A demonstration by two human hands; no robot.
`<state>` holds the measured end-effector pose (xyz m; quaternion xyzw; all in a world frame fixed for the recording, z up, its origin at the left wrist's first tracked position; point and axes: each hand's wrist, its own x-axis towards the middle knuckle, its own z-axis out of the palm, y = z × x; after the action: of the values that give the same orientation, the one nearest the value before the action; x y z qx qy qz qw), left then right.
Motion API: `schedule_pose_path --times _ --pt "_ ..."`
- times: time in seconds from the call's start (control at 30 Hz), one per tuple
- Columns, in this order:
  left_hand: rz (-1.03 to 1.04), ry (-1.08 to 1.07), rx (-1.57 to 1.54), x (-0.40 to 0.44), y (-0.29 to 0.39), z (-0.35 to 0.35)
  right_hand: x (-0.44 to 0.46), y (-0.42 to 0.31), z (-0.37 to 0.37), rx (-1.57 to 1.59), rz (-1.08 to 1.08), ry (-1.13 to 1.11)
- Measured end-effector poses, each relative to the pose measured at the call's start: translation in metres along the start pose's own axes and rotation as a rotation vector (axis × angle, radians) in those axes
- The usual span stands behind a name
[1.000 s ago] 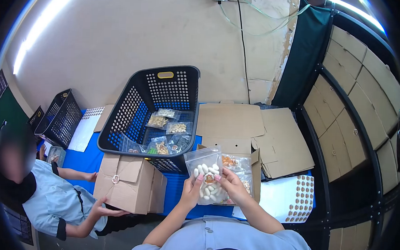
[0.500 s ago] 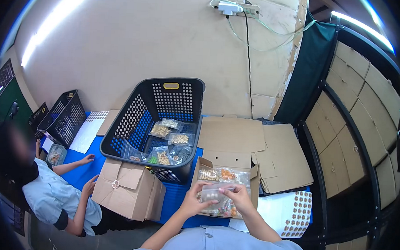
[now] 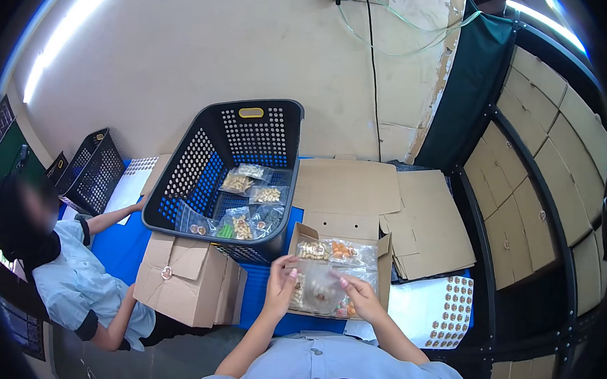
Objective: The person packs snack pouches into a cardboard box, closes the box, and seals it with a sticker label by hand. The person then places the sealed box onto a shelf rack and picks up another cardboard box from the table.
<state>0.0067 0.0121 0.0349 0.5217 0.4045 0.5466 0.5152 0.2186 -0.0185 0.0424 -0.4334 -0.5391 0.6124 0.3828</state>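
Observation:
A clear plastic bag (image 3: 318, 288) with a few pale pieces inside is stretched between my hands, above an open cardboard box (image 3: 384, 261). My left hand (image 3: 281, 285) pinches the bag's left edge between thumb and fingers. At the opposite edge, my right hand (image 3: 361, 299) grips it with thumb and fingertips. Inside the box are more clear packets: one of pale pieces (image 3: 312, 249) and one of orange pieces (image 3: 343, 250) show at the back. Others below are partly hidden by the held bag.
A black basket (image 3: 252, 130) with several packets stands at left. Closed cardboard boxes (image 3: 177, 282) sit before it, beside a co-worker (image 3: 86, 271). Flattened cardboard (image 3: 437, 229) and a sticker sheet (image 3: 420, 310) lie right. A rack of boxes (image 3: 521, 179) borders the right side.
My hands have moved apart, and the bag between them is spread flatter and wider. The co-worker's far hand has reached forward toward the back of the table. The view has tilted slightly down.

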Motion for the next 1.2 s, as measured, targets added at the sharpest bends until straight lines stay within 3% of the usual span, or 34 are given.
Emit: schedule_pose_path --times 0.03,0.1,0.17,0.23,0.3,0.33,0.43,0.47,0.57,0.7,0.77,0.9,0.93,0.97,1.1,1.13,1.2 --pt "-0.002 0.002 0.000 0.000 -0.003 -0.003 0.001 -0.006 0.003 0.010 0.000 0.113" --pt "0.012 -0.199 0.041 -0.001 -0.011 -0.006 0.003 -0.008 0.011 0.022 0.003 0.224" --pt "0.046 -0.240 0.115 -0.009 -0.013 0.007 0.007 -0.008 0.019 -0.398 -0.346 0.165" --pt "0.135 -0.254 0.153 -0.019 -0.016 0.020 0.011 -0.007 0.023 -0.427 -0.386 0.215" --pt "0.054 -0.150 0.057 -0.023 -0.018 0.025 0.014 -0.009 0.030 -0.488 -0.457 0.323" --pt "-0.006 -0.181 0.064 -0.023 -0.025 0.020 0.010 -0.027 0.043 -0.268 -0.331 0.539" --pt "-0.105 -0.187 0.080 -0.025 -0.023 0.016 0.021 -0.002 0.018 -0.403 -0.338 0.348" --pt "-0.141 -0.164 0.095 -0.025 -0.019 0.015 0.022 0.003 0.016 -0.176 -0.249 0.260" --pt "-0.178 -0.252 0.019 -0.022 -0.009 0.009 0.023 0.007 0.010 -0.051 -0.195 0.214" --pt "-0.073 -0.315 0.079 -0.013 -0.011 0.006 0.021 -0.001 0.012 -0.007 -0.238 0.284" --pt "0.029 -0.118 -0.040 -0.010 -0.008 0.008 0.021 -0.004 0.009 0.068 -0.264 0.477" --pt "0.143 -0.310 0.168 -0.009 -0.012 0.009 0.020 -0.004 0.023 -0.114 -0.326 0.354" --pt "0.156 -0.288 0.133 -0.012 -0.017 0.015 0.019 -0.008 0.027 -0.312 -0.404 0.295" --pt "0.159 -0.284 0.134 -0.014 -0.019 0.019 0.019 -0.012 0.030 -0.313 -0.407 0.291" --pt "-0.003 -0.219 0.046 -0.018 -0.023 0.018 0.023 -0.020 0.038 -0.351 -0.505 0.270" --pt "-0.029 -0.206 0.087 -0.018 -0.026 0.015 0.025 -0.026 0.044 -0.306 -0.465 0.485" --pt "-0.055 -0.193 0.127 -0.019 -0.025 0.013 0.028 -0.021 0.039 -0.259 -0.420 0.697"
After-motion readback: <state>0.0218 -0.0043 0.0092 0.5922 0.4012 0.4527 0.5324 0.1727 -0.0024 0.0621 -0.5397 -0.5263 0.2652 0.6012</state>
